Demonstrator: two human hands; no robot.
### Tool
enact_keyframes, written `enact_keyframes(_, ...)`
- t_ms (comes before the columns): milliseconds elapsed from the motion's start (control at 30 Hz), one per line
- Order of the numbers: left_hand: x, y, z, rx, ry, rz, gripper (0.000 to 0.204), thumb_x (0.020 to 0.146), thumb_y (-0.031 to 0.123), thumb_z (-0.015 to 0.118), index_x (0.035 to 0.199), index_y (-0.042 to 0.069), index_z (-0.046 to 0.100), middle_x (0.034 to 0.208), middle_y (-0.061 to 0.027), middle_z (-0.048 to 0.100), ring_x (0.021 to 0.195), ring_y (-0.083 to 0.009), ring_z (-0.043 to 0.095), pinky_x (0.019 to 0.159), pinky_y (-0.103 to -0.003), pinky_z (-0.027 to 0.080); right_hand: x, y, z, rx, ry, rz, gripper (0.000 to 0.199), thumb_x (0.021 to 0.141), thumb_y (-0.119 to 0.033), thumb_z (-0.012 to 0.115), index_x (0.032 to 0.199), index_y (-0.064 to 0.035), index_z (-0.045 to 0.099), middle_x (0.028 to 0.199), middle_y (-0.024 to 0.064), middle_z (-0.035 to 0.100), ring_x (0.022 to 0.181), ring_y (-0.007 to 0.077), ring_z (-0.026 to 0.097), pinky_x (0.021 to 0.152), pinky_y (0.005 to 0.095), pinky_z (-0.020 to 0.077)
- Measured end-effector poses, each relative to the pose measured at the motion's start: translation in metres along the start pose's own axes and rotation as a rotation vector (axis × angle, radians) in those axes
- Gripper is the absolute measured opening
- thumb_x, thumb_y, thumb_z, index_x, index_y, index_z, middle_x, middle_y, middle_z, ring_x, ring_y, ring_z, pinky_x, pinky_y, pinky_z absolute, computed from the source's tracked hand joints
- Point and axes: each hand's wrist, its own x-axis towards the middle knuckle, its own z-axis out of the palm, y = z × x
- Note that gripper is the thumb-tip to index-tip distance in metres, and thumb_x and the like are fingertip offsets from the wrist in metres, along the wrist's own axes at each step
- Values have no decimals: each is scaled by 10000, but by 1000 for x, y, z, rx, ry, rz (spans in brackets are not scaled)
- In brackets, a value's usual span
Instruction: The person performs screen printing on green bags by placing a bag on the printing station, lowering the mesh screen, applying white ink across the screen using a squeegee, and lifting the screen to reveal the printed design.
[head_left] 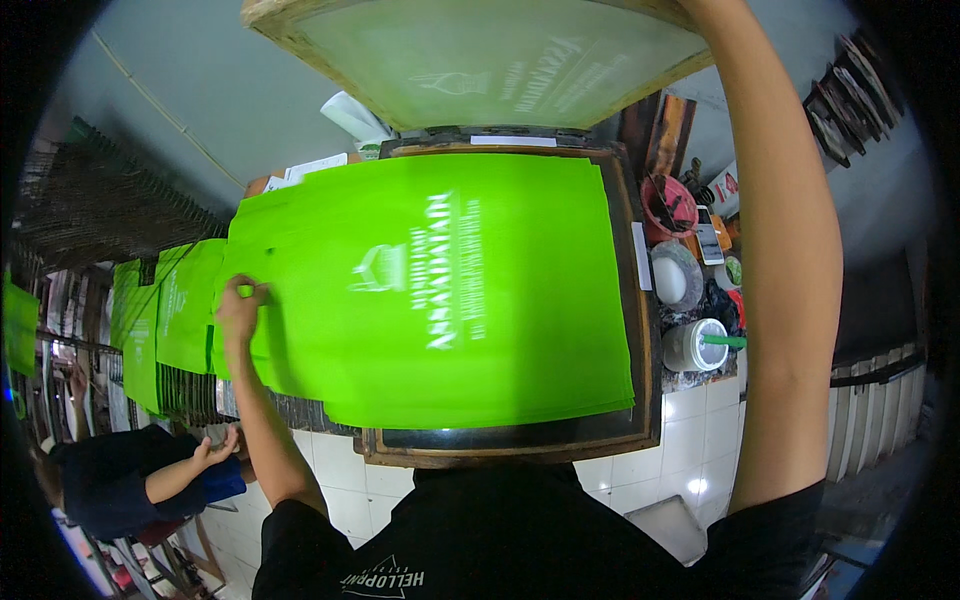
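A bright green fabric sheet (530, 300) with white print lies flat over a dark wood-edged board (510, 440) in front of me. At its left end my left hand (238, 308) is closed, thumb and finger pinched on the green fabric. Above the far side, a wood-framed printing screen (480, 65) is tilted up, its pale mesh showing the same design. My right arm reaches up to the screen's right corner, where my right hand (706, 12) grips the frame; the top edge of the picture cuts off most of its fingers.
More printed green sheets (190, 310) lie on a wire rack (120, 200) at left. On the right stand a pink bucket (668, 205), a white tub (690, 348) with a green handle, and a phone (708, 240). Another person (140, 475) sits at lower left.
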Motion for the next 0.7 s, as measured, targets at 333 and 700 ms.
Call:
enact_keyframes(333, -30, 282, 163, -298, -296, 741, 481, 923, 311, 683, 1291, 8, 613, 1380, -228, 595, 1300, -380, 553, 1101, -538, 390, 12, 11, 0, 65, 13, -32, 523, 844, -317, 747, 1134, 115, 701, 1084, 329, 698, 1004, 410, 707, 940, 428, 536)
enact_keyframes(700, 10, 402, 242, -163, -325, 669, 219, 808, 271, 782, 1005, 191, 731, 1254, -72, 622, 1299, -345, 459, 1031, -572, 319, 19, 30, 6, -16, 9, -94, 392, 835, -326, 743, 937, 52, 759, 957, 292, 712, 904, 434, 694, 846, 473, 543)
